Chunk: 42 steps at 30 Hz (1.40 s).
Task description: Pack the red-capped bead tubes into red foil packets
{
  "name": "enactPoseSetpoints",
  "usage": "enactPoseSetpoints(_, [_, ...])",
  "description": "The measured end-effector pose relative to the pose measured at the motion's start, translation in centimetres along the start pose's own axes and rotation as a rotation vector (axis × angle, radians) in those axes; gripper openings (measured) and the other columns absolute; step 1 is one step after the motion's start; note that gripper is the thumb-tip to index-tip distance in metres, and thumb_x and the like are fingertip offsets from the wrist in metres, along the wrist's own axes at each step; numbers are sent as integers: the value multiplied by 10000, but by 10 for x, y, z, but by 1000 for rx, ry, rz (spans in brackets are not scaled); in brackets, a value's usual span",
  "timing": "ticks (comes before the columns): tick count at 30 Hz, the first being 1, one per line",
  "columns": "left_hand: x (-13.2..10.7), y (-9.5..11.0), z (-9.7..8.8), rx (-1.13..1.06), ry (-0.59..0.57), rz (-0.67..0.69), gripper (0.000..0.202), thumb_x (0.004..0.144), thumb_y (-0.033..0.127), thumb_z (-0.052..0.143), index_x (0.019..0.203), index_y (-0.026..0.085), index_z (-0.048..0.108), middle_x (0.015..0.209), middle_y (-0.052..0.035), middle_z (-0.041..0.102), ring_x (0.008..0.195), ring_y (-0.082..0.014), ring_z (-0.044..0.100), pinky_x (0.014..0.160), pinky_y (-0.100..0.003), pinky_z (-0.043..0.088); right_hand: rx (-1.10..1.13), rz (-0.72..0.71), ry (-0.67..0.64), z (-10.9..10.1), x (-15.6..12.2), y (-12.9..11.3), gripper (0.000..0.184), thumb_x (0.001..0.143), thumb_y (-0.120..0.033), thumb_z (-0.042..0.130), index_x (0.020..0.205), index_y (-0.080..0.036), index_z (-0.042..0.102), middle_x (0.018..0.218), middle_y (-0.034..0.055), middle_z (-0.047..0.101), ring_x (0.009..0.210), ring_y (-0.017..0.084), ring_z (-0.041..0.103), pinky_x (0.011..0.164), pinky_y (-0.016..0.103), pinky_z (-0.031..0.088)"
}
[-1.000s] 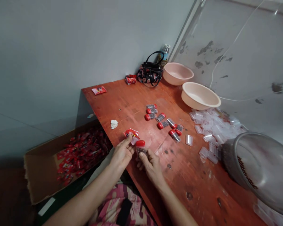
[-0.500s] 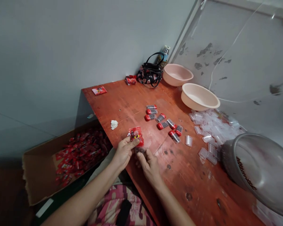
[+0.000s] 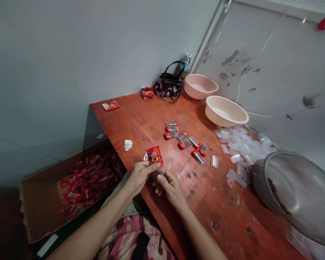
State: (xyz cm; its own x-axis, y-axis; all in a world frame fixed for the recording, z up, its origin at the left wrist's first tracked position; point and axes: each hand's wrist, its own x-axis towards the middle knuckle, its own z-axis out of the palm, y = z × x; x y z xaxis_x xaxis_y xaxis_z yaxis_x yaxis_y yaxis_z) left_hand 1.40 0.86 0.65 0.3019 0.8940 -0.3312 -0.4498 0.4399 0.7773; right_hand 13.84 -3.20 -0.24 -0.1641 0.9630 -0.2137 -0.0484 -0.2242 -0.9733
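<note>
My left hand (image 3: 139, 177) is closed, pinching a small printed red packet (image 3: 154, 154) between thumb and fingers just over the table's near edge. Right beside it, my right hand (image 3: 172, 186) is closed round a small clear piece with dark contents (image 3: 158, 173), held against the packet's lower end. My fingers cover much of that piece, so whether it is inside the packet I cannot tell. Beyond my hands lie several clear tubes (image 3: 184, 144) with red caps and dark round pieces inside. One clear plastic sleeve (image 3: 214, 161) lies to their right.
On the red table (image 3: 141, 119) stand a grey basin (image 3: 262, 184), a pile of clear sleeves (image 3: 241, 142), a cream basin (image 3: 224, 117), a pink basin (image 3: 199, 92) and a handbag (image 3: 166, 88). A cardboard box (image 3: 39, 202) of red packets is below left. Crumpled white tissue (image 3: 128, 144) lies nearby.
The view has shifted slightly, so the table's things sit a little further left. Both hands keep their hold, the packet and the clear piece staying close together.
</note>
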Motion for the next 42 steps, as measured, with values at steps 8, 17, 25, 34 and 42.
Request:
enactPoseSetpoints(8, [-4,4,2,-4,-93,-54,266,711,330,593,597,90,591,451,-40,571,338,-127,488,351,-249,366,249,76,-41,4,4,1,263,799,-415,495,743,-158,493,544,-12,574,347,58,455,306,141,315])
enactPoseSetpoints(17, [-3,-13,4,7,69,9,224,650,301,659,557,138,538,427,25,508,332,-107,467,324,-224,357,31,12,94,3,5,-1,243,789,-417,516,775,-175,535,559,-32,549,392,63,474,359,155,377])
enactPoseSetpoints(25, [-8,-8,7,-160,48,-20,195,676,286,647,687,101,588,573,-19,567,434,-109,491,371,-238,394,283,46,27,-2,3,-2,254,758,-349,592,918,-173,505,629,-7,621,525,104,596,517,209,478])
enactPoseSetpoints(34, [-36,-3,-8,-196,-15,-30,134,688,207,650,703,74,642,716,-100,661,704,-179,608,687,-296,472,298,102,-61,10,23,-10,295,627,-301,703,655,-179,436,444,-53,586,319,76,500,313,138,354])
enactPoseSetpoints(42, [-64,4,-65,-67,488,76,417,699,343,629,1072,201,511,881,-116,690,819,-246,643,724,-407,506,182,87,-24,1,26,-13,244,691,-335,642,681,-175,458,527,-39,608,358,61,499,330,135,360])
